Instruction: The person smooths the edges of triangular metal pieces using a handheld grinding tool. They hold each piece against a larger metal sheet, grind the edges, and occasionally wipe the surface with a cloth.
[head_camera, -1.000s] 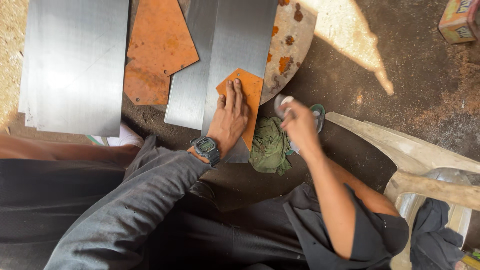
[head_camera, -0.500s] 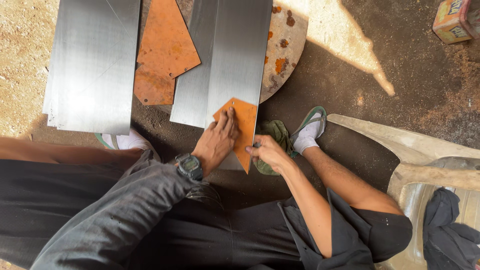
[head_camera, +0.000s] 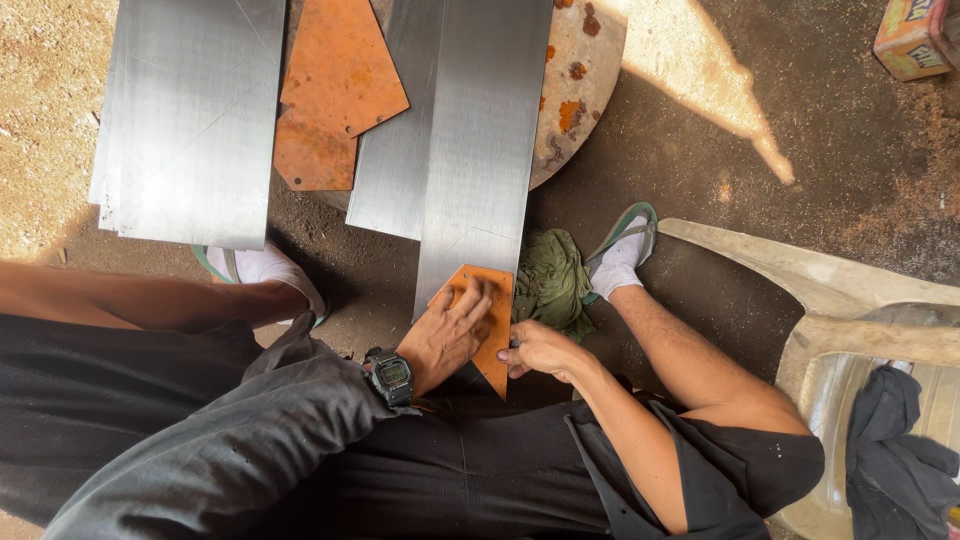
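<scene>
The right hand (head_camera: 540, 350) has come down from the air and is now gripping the orange template's (head_camera: 487, 320) right edge, fingers curled. The left hand (head_camera: 450, 335) is pressing flat on it, fingers spread, pinning it onto the long steel sheet (head_camera: 480, 150). A green rag (head_camera: 550, 280) is lying just beyond the right hand.

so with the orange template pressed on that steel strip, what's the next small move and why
Probably keep the left hand pressing flat and run the right hand along the right edge of the rusty orange angular metal template. It lies at the near end of the long grey steel strip, and the right hand's fingers already pinch at that edge, though whether they hold a tool cannot be told.
</scene>
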